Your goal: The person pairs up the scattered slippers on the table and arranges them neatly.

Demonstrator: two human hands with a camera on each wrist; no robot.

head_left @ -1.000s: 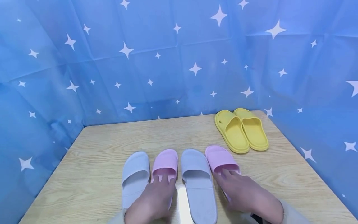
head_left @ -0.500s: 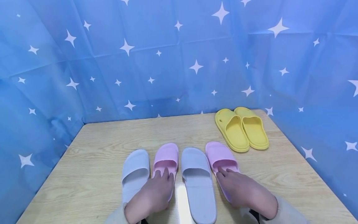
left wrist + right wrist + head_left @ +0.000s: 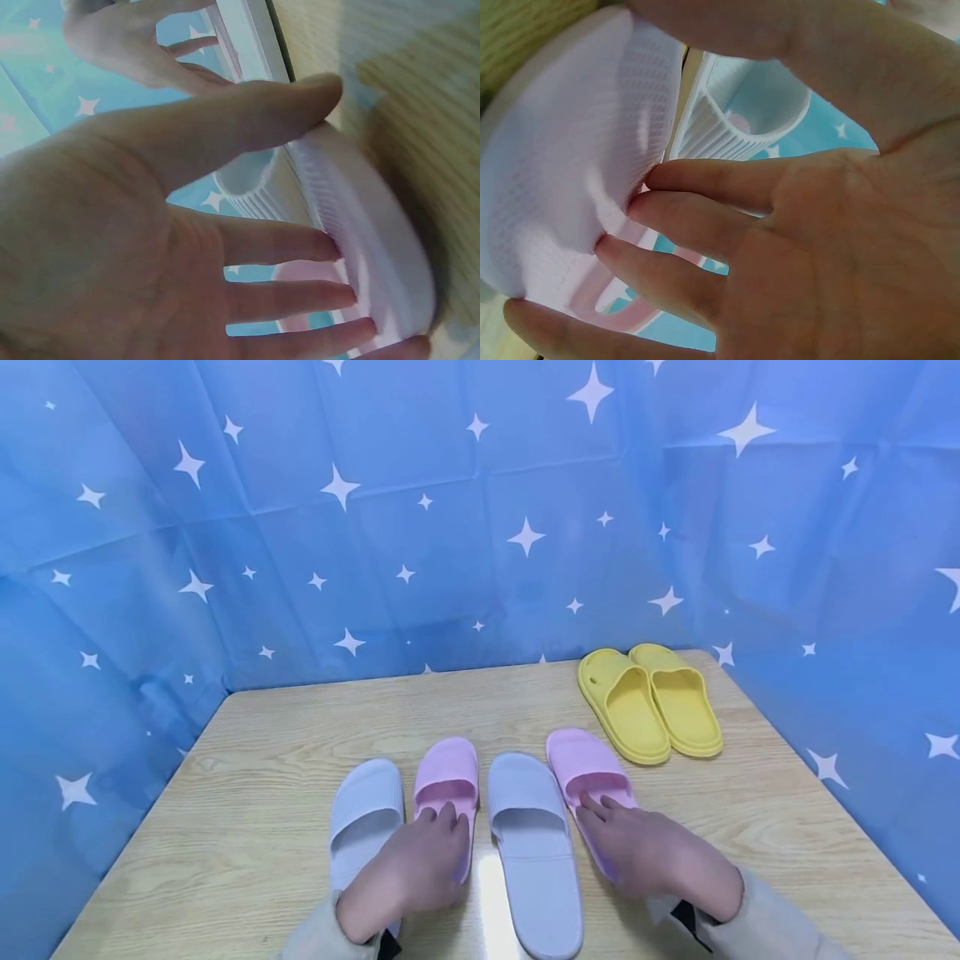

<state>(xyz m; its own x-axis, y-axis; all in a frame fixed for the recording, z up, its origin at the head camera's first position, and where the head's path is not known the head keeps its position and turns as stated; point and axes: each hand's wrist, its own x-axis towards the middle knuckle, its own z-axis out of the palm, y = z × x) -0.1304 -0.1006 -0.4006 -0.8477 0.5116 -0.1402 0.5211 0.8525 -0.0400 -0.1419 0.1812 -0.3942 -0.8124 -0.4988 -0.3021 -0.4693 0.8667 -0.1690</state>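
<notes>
Two pink slippers lie on the wooden table, toes pointing away from me. My left hand (image 3: 422, 858) is over the heel half of the left pink slipper (image 3: 448, 762). In the left wrist view its fingers are straight, with fingertips on the footbed and the thumb at the edge of that slipper (image 3: 401, 262). My right hand (image 3: 637, 853) touches the right pink slipper (image 3: 583, 753) likewise. The right wrist view shows its extended fingertips on the textured footbed (image 3: 562, 165). A light grey slipper (image 3: 537, 893) lies between the pink ones; another grey slipper (image 3: 367, 792) is at the far left.
Two yellow slippers (image 3: 630, 714) stand side by side at the back right of the table (image 3: 300, 735). A blue star-patterned cloth (image 3: 465, 527) hangs behind the table and along its sides.
Both pink slippers have slid forward, away from me, under my hands. Their toes now sit farther ahead of the grey ones. The grey and yellow slippers stay in place.
</notes>
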